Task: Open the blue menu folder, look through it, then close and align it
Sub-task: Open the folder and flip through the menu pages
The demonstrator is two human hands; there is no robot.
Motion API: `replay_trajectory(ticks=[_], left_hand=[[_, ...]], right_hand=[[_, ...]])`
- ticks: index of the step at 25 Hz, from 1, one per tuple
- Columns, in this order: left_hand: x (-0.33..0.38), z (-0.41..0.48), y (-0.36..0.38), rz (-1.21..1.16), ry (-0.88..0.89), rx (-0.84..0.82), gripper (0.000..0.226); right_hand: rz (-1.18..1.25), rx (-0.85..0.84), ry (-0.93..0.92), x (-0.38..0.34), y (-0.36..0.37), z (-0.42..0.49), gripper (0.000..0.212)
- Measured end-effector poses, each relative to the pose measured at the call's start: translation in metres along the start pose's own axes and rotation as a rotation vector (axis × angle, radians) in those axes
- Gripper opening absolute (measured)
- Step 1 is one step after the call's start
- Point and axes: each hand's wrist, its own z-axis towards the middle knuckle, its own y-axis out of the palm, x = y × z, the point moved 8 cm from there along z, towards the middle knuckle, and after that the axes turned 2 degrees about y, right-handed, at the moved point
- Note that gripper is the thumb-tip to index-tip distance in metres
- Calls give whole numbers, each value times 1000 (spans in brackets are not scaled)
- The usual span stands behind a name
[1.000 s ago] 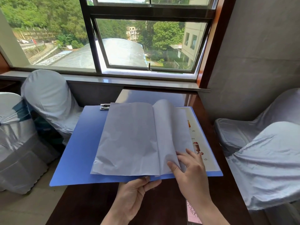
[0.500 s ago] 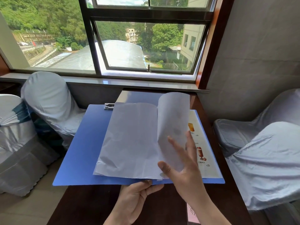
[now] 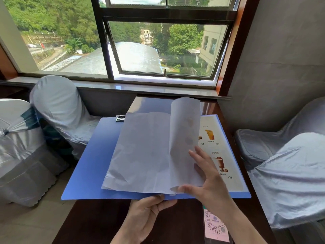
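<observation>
The blue menu folder [image 3: 91,164] lies open on the dark wooden table [image 3: 98,221], its left cover hanging past the table's left edge. White pages [image 3: 140,155] lie turned onto its left half. One page [image 3: 185,131] stands upright in the middle. My right hand [image 3: 209,184] pinches that page's lower corner between thumb and fingers. A printed drinks page [image 3: 223,148] shows on the right half. My left hand [image 3: 149,213] grips the folder's near edge at the spine, thumb on top.
A metal clip [image 3: 121,118] sits at the folder's top. A pink QR-code card [image 3: 215,226] lies on the table by my right wrist. White-covered chairs stand at the left [image 3: 58,110] and right [image 3: 288,173]. A window sill [image 3: 140,88] runs behind the table.
My right hand has lifted a page from the right half and swung it upright toward the left, uncovering more of the drinks page. My left hand stays on the folder's edge.
</observation>
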Motion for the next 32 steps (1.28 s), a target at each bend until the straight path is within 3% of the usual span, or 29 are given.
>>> replay_trajectory(ticks=[3,6,9,14,19,22,25,27,29,32], left_hand=[[1,0,1,27,0,-6,61],[-1,0,-3,19,4,13,65],[-1,0,-6,-6,15,31,64],[-4,0,-2,20,-10,-32,62],[-12,1,0,27,1,-91,65],[-15,-1,10,-30,30,-133,54],[-14,-1,12,-267,78,-94,71],[-14,-1,8,-227,70,-105,73],[-13,0,3,-115,68,-133,78],[-12,-1,-1,-23,30,-116,77]], right_hand=[[-146,-55,-25,-4,7,-2,97],[-230,139,-51,-16,-5,-4,87],[-293,293,-10,-27,-28,-1,106],[-161,132,-114,-58,-11,0,123],[-139,22,-207,-78,30,-7,110],[-190,-112,-253,-84,58,-10,99],[-297,-197,-269,-82,78,-11,86],[-284,-235,-240,-76,83,-11,80],[-239,-224,-220,-71,79,-12,73],[-228,-49,-181,-61,53,-11,66]])
